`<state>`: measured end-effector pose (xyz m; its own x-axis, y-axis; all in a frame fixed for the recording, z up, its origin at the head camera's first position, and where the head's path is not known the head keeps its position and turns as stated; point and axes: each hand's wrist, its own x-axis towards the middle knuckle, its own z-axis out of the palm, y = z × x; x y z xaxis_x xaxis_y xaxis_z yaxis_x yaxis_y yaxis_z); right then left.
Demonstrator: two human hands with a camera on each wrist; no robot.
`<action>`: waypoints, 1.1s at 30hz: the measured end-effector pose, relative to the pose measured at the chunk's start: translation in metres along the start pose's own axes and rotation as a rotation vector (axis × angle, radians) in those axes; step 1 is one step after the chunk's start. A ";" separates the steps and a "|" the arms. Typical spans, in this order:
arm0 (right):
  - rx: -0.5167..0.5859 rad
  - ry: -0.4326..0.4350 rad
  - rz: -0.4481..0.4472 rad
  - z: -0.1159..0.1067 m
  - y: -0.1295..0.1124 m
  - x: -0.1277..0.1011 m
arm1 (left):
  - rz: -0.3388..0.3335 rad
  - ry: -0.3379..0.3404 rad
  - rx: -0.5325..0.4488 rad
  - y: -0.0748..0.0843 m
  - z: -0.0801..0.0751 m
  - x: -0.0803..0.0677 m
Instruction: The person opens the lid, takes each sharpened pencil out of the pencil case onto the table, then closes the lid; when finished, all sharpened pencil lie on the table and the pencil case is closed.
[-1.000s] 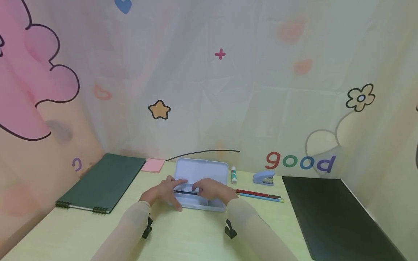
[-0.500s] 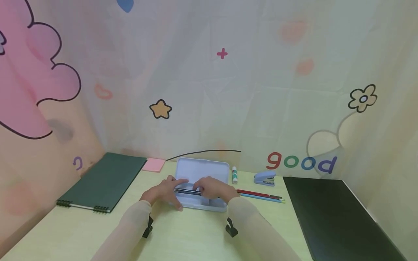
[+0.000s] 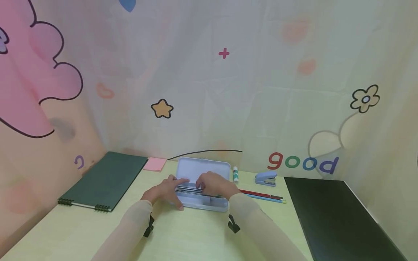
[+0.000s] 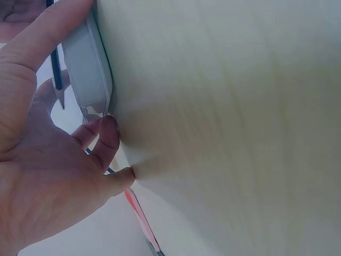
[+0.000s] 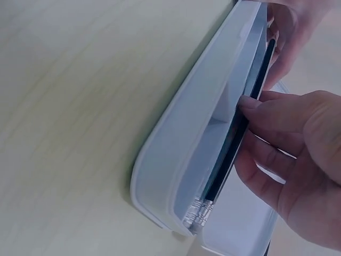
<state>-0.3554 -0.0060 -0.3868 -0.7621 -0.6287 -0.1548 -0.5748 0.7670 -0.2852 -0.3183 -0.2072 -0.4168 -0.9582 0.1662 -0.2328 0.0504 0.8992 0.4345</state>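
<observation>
Pale blue plastic pencil case (image 3: 202,203), lid raised, on the cream desk (image 3: 183,235). Right hand (image 3: 213,185) grip: fingertips (image 5: 250,104) pinching dark pencils (image 5: 234,144) inside it. Left hand (image 3: 166,190) grip: fingers curled round the case's left end. Right of the right hand: glue stick (image 3: 235,175), blue stapler (image 3: 266,178); backdrop lettering "good" (image 3: 302,162).

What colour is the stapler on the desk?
Light blue. The stapler shows best in the head view, near the wall beside the glue stick.
</observation>
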 end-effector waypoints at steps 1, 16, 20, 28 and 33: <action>-0.001 0.000 0.001 -0.001 0.000 0.001 | -0.002 0.001 0.000 0.000 0.000 0.000; -0.084 0.011 -0.065 -0.020 0.013 -0.018 | -0.007 0.009 0.006 0.000 0.001 0.001; -0.041 -0.008 -0.046 -0.022 0.025 -0.030 | -0.001 0.011 -0.005 0.000 0.001 0.000; 0.087 -0.024 -0.049 -0.026 0.054 -0.053 | 0.024 0.018 -0.025 -0.002 0.001 -0.001; 0.129 -0.018 -0.049 -0.023 0.081 -0.065 | 0.015 0.009 -0.028 -0.002 0.002 0.000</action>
<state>-0.3591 0.1004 -0.3785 -0.7278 -0.6683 -0.1542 -0.5676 0.7131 -0.4116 -0.3180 -0.2083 -0.4198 -0.9600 0.1761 -0.2179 0.0573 0.8847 0.4627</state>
